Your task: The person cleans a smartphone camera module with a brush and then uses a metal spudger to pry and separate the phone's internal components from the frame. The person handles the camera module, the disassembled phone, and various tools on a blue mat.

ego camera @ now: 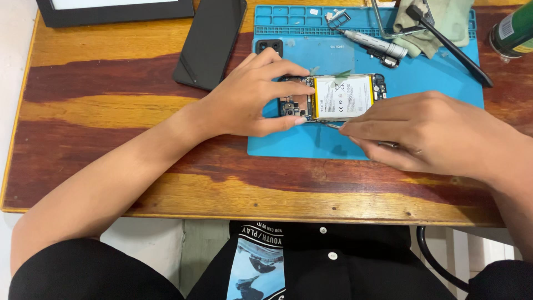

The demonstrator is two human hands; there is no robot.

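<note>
An opened phone (344, 97) with its white battery exposed lies on a blue repair mat (422, 83). My left hand (252, 94) grips the phone's left end, thumb at its near edge and fingers over its far edge. My right hand (427, 130) pinches a thin metal tool (335, 126), its tip touching the phone's near edge just under the battery.
A black back cover (211, 41) lies left of the mat. On the mat's far part lie a grey electric screwdriver (375, 44), tweezers, a black spudger (449, 44) and a green cloth (438, 19). A green can (513, 30) stands at the right. A dark frame (111, 11) sits at top left.
</note>
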